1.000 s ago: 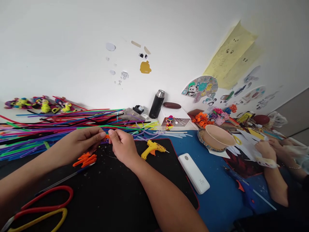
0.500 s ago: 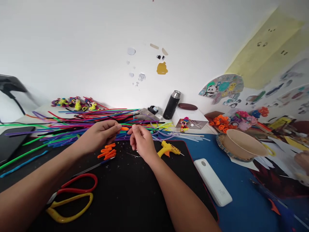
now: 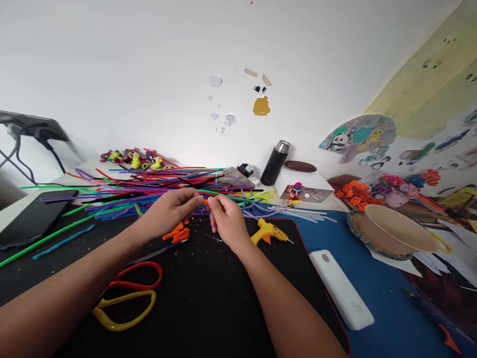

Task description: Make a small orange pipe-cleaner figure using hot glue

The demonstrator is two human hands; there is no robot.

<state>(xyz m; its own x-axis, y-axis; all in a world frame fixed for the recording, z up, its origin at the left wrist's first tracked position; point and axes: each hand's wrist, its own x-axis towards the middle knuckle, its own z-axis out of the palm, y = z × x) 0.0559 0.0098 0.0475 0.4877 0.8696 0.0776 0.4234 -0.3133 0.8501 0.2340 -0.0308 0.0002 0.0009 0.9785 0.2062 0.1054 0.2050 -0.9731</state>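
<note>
Head view: left hand (image 3: 169, 211) and right hand (image 3: 227, 223) pinched a short orange fuzzy pipe-cleaner piece (image 3: 204, 202) between fingertips above the black mat (image 3: 194, 298), likely light, bendable, best held at its ends.

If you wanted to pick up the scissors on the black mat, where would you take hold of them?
Probably by the loops. The scissors lie flat on the black mat, red and yellow loops nearest the person, blades pointing away toward the orange pieces. Come from above on the near side, by the left forearm.
</note>
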